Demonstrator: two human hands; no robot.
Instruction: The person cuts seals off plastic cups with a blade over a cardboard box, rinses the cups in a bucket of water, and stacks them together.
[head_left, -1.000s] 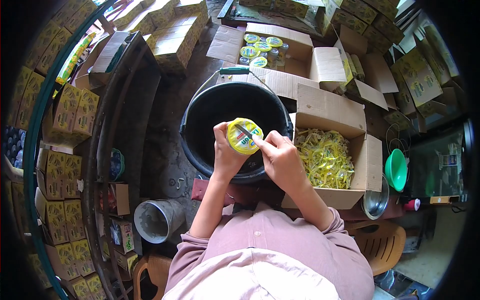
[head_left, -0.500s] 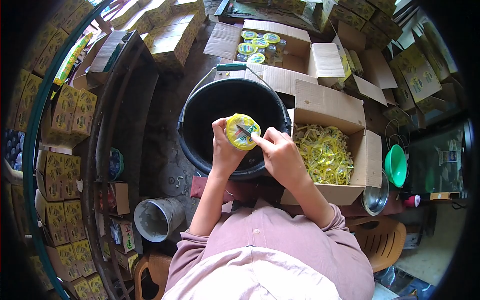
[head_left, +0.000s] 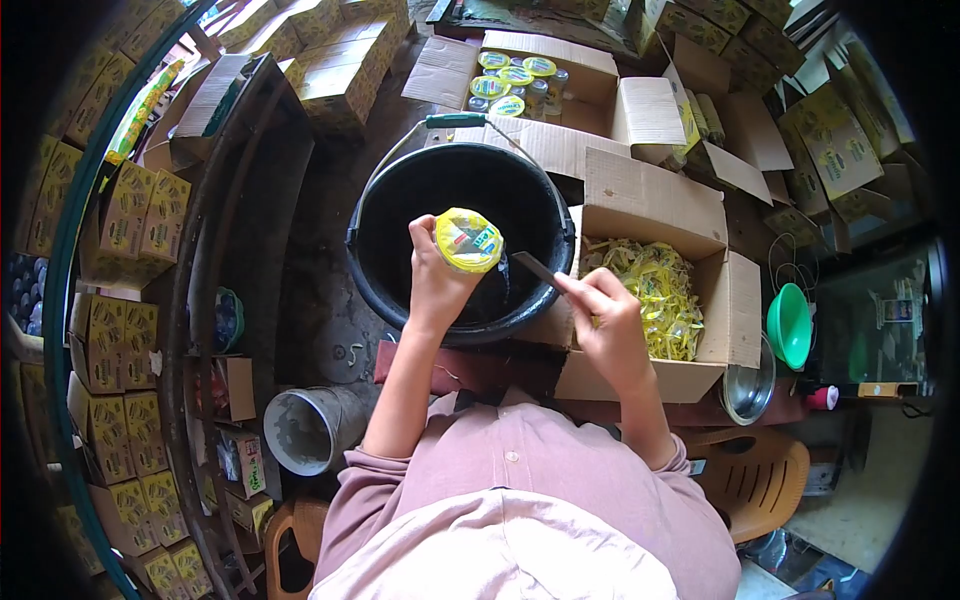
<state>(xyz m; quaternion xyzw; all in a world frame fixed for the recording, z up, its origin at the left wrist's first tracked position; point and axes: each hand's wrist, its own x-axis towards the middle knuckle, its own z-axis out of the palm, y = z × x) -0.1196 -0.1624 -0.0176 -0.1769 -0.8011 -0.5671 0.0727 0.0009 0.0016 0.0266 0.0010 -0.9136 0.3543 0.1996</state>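
My left hand (head_left: 438, 290) grips a sealed drink cup (head_left: 467, 240) with a yellow printed film lid, tilted over the black bucket (head_left: 400, 195). A clear trickle (head_left: 504, 280) seems to fall from the cup's right edge into the bucket. To the right, my right hand (head_left: 612, 325) pinches a small dark-bladed knife (head_left: 538, 268), its tip near the bucket's right rim and apart from the cup. The bucket's wire handle with a green grip (head_left: 455, 121) leans toward the far side.
Right of the bucket, an open carton (head_left: 655, 195) holds yellow plastic strips (head_left: 660, 315). Behind it, another carton (head_left: 560, 135) contains several yellow-lidded cups (head_left: 515, 75). A grey pail (head_left: 300, 430) stands at lower left; a green bowl (head_left: 790, 328) is at right. Stacked cartons (head_left: 125, 345) line the left side.
The knife has come off the cup's lid, and my right hand has moved right with it. My left hand has tipped the cup slightly left and up; a trickle now shows.
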